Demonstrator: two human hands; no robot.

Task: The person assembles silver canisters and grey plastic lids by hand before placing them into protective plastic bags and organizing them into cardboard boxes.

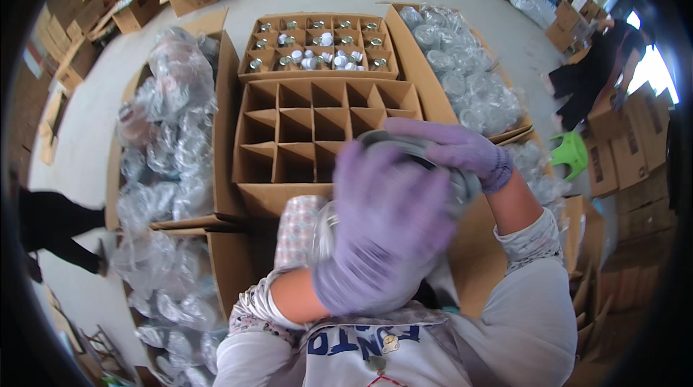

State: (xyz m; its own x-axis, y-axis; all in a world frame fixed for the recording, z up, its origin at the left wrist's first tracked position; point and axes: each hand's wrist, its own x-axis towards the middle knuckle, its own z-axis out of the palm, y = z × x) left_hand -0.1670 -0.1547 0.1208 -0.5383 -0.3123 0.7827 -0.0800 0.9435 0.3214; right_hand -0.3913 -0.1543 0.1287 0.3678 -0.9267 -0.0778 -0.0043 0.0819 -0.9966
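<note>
My right hand [462, 150], in a lavender glove, bends over the far right rim of a grey rounded object [465, 196]. The object looks hollow with a dark opening; its kind I cannot make out. In front of it is my left hand [386, 217], gloved alike and smeared by motion, so its grip does not show. Both hands are close to my chest. Just beyond them stands a cardboard box with dividers [328, 190], its visible compartments holding nothing.
Behind it, another divided box [317, 76] holds glass jars and white-capped bottles. Boxes of clear plastic-wrapped items [177, 149] flank both sides. A patterned cloth-like surface [297, 232] is by my lap. At right are a green stool [570, 154] and a bending person [603, 69].
</note>
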